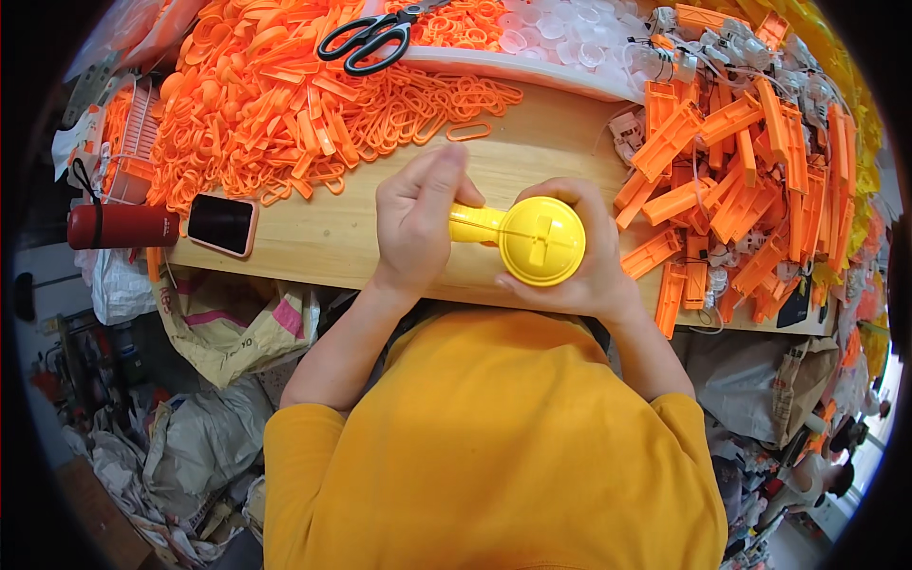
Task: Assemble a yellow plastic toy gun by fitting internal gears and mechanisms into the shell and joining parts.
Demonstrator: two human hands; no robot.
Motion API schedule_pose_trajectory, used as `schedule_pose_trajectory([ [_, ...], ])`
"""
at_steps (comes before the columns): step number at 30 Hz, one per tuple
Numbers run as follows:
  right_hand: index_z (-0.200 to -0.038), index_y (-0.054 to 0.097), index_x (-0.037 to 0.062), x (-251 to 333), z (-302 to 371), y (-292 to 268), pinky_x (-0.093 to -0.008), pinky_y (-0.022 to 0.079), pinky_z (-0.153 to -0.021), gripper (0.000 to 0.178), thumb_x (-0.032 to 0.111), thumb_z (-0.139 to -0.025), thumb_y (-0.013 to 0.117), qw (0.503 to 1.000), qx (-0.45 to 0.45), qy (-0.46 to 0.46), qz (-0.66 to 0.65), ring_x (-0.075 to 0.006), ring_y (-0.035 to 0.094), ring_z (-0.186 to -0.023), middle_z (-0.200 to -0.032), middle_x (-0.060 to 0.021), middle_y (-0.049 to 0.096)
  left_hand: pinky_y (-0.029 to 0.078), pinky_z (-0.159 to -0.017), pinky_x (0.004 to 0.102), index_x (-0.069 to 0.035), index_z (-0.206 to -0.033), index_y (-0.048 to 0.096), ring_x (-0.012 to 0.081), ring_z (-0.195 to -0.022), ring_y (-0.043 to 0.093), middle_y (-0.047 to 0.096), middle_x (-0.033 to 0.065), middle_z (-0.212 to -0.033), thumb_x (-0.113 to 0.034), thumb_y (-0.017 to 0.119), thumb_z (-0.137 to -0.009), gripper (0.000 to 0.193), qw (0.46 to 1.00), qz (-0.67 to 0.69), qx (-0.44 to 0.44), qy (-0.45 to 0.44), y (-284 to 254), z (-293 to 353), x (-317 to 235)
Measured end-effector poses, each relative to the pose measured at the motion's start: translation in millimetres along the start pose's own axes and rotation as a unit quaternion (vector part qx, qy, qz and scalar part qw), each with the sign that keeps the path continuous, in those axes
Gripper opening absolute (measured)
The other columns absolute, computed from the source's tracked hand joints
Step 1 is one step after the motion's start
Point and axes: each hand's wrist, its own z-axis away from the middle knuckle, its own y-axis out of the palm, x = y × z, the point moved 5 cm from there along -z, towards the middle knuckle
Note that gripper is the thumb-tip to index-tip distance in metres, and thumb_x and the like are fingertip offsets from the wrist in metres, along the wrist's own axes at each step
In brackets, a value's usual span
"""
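Observation:
Between my hands, above the wooden table (332, 237), is a yellow plastic piece (543, 255) with a round, disc-like head and a short handle, resembling a toy flashlight. My left hand (414, 220) is closed around the handle end, its thumb raised along the top. Around the right side of the round head curl the fingers and thumb of my right hand (600, 249). A raised shape shows in the middle of the head's face. Part of the handle is hidden inside my left hand.
Orange plastic parts and clips (285, 104) heap at the left, with black scissors (380, 38) behind. A white tray (532, 68) holds translucent cups. Orange housings with wires (731, 180) pile at the right. A phone (222, 225) and red flask (122, 226) lie left.

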Motion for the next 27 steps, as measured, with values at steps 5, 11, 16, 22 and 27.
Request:
schedule_pose_trajectory([
  [5,-0.113,0.046,0.0038,-12.9,8.6,1.4,-0.0303,0.049,-0.080,0.071,0.018,-0.057,0.087,0.984,0.093,0.109,-0.105,-0.0170,0.059,-0.092,-0.103,-0.0080,0.058,0.045,-0.062,0.0219,-0.001,-0.089,0.061,0.0052,-0.068,0.055,0.060,0.0014,-0.078,-0.013,0.068,-0.086,0.014,0.967,-0.049,0.184,-0.171,0.0,6.1,0.6],
  [11,-0.113,0.047,0.0048,-9.0,20.0,9.2,-0.0302,0.046,-0.083,0.073,0.023,-0.056,0.088,0.972,0.152,0.111,-0.140,-0.0166,0.055,-0.095,-0.105,-0.0068,0.053,0.051,-0.077,0.0256,0.000,-0.112,0.059,0.0110,-0.083,0.062,0.062,0.0054,-0.101,-0.003,0.070,-0.080,0.034,0.911,-0.080,0.342,-0.217,10.8,6.1,-21.2],
  [16,-0.111,0.045,0.0050,-8.3,18.0,12.7,-0.0355,0.050,-0.075,0.076,0.033,-0.056,0.090,0.973,0.164,0.083,-0.140,-0.0273,0.063,-0.087,-0.098,-0.0117,0.060,0.053,-0.078,0.0256,0.001,-0.110,0.058,0.0120,-0.085,0.064,0.062,0.0058,-0.099,-0.003,0.073,-0.075,0.038,0.891,-0.126,0.368,-0.235,9.9,7.0,-23.3],
  [22,-0.113,0.047,0.0035,-14.3,24.7,19.7,-0.0316,0.048,-0.079,0.093,0.051,-0.048,0.092,0.961,0.181,0.104,-0.183,-0.0190,0.060,-0.091,-0.103,-0.0085,0.058,0.054,-0.079,0.0253,0.001,-0.107,0.058,0.0127,-0.085,0.065,0.062,0.0065,-0.100,-0.004,0.075,-0.074,0.037,0.879,-0.139,0.386,-0.244,8.8,6.8,-26.1],
  [27,-0.113,0.046,0.0040,-15.9,25.3,21.9,-0.0313,0.048,-0.078,0.093,0.054,-0.048,0.090,0.956,0.204,0.119,-0.173,-0.0185,0.059,-0.089,-0.100,-0.0075,0.058,0.054,-0.075,0.0240,0.001,-0.103,0.058,0.0108,-0.082,0.064,0.063,0.0049,-0.091,-0.006,0.075,-0.074,0.034,0.870,-0.178,0.402,-0.221,9.6,4.3,-28.1],
])
